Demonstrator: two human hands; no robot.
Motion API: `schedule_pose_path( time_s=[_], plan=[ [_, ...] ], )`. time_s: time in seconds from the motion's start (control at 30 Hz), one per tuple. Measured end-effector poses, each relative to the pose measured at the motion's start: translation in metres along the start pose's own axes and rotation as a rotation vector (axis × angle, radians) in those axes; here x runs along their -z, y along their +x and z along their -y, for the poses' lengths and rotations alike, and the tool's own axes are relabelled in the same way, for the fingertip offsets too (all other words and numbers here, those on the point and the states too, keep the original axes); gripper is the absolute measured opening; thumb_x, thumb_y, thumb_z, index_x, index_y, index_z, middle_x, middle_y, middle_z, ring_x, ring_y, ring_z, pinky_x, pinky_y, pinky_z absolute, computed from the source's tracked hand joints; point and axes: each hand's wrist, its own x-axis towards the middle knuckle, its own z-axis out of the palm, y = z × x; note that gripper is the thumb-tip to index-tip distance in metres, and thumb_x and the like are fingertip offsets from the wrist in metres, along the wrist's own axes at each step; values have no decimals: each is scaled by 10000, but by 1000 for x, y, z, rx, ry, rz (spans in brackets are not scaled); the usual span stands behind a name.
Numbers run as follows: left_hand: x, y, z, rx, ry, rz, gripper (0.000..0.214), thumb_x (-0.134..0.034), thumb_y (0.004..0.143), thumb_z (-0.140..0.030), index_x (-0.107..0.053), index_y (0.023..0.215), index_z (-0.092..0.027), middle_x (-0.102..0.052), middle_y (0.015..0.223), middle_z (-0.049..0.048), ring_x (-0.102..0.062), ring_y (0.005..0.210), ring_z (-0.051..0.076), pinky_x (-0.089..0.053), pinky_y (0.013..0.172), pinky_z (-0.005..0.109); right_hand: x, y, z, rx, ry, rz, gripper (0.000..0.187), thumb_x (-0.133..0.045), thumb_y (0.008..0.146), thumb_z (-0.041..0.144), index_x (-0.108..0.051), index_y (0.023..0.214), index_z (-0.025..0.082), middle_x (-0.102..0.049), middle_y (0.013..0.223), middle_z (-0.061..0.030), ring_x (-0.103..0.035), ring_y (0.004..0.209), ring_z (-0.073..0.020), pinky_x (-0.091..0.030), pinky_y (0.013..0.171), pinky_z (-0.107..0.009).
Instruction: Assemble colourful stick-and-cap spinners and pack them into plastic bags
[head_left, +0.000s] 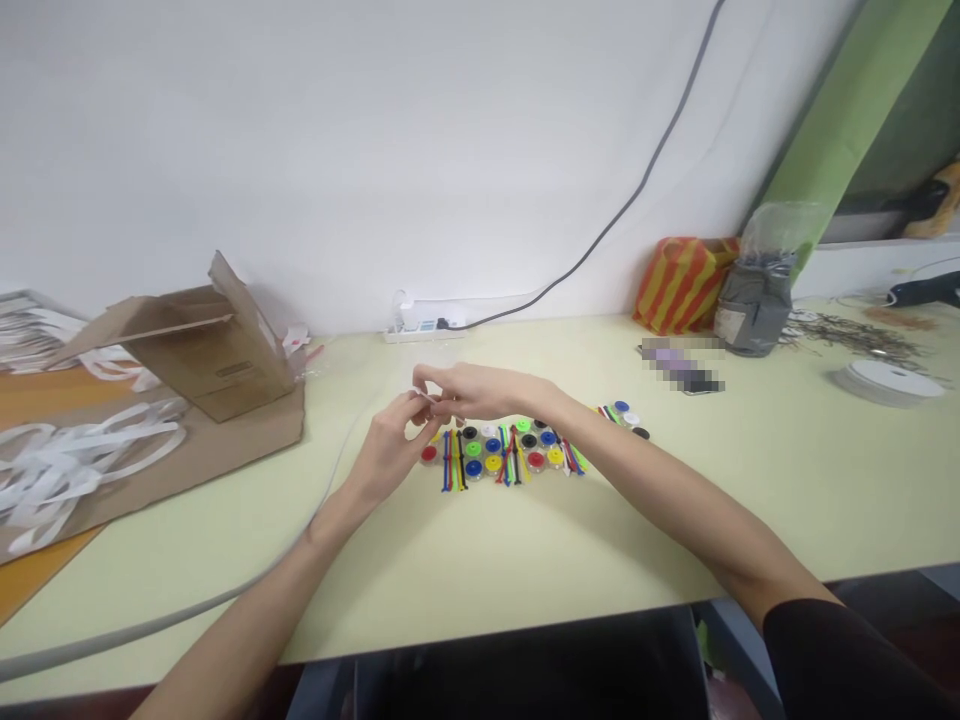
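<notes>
My left hand [391,432] and my right hand [484,390] meet above the table, fingertips close together. Between them shows a small, thin white piece [425,396], pinched by both; its kind is too small to make out. Just below and to the right lie several small round clear pots with coloured caps [493,463], in red, blue, yellow, green, black and white. Among them are bundles of thin coloured plastic sticks [454,462] with wider ends. My right forearm passes over part of this row and hides some of it.
Left: an open cardboard box [236,365] and a heap of white ribbon [97,460]. A grey cable [247,585] crosses the table. At the back are a power strip [424,332], a striped bag [682,285] and a grey bag [754,305]; a white spool [889,380] lies right.
</notes>
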Motion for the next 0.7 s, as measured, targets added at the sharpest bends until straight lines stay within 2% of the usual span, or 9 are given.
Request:
schedule_pose_path(
  time_s=[0.23, 0.37, 0.5, 0.63, 0.7],
  plan=[
    [2, 0, 3, -3, 119, -8, 142, -537, 960, -293, -606, 881, -198, -608, 866, 21, -559, 799, 166, -430, 740, 301, 3, -1, -3, 32, 44, 10, 182, -490, 964, 66, -392, 968, 220, -636, 764, 34, -613, 659, -132, -443, 595, -224],
    [4, -1, 0, 6, 57, 112, 193, -437, 1007, -341, -566, 1000, -197, -626, 919, 34, -569, 819, 177, -434, 760, 313, 8, -4, 1, 34, 156, 77, 176, -458, 979, 67, -384, 939, 221, -617, 691, 43, -604, 656, -140, -456, 632, -246],
    [4, -2, -5, 13, -3, 198, 249, -346, 1032, -376, -520, 1031, -197, -594, 856, 24, -556, 775, 181, -424, 745, 317, 14, -10, 8, 23, 334, 142, 171, -439, 986, 62, -383, 938, 217, -619, 679, 43, -593, 589, -124, -481, 630, -248],
    [8, -5, 0, -15, -23, 160, 242, -303, 1034, -347, -465, 916, -211, -497, 766, -9, -466, 677, 155, -386, 682, 294, 21, -14, 7, 12, 351, 151, 180, -448, 966, 36, -413, 916, 206, -558, 580, 75, -567, 522, -111, -455, 589, -228],
    [11, -5, 5, -12, -27, 132, 223, -313, 1029, -328, -452, 896, -214, -479, 764, -18, -444, 663, 142, -374, 666, 283, 23, -14, 3, 25, 366, 144, 155, -479, 967, 61, -430, 922, 201, -585, 596, 65, -585, 543, -115, -465, 597, -229]
  ],
)
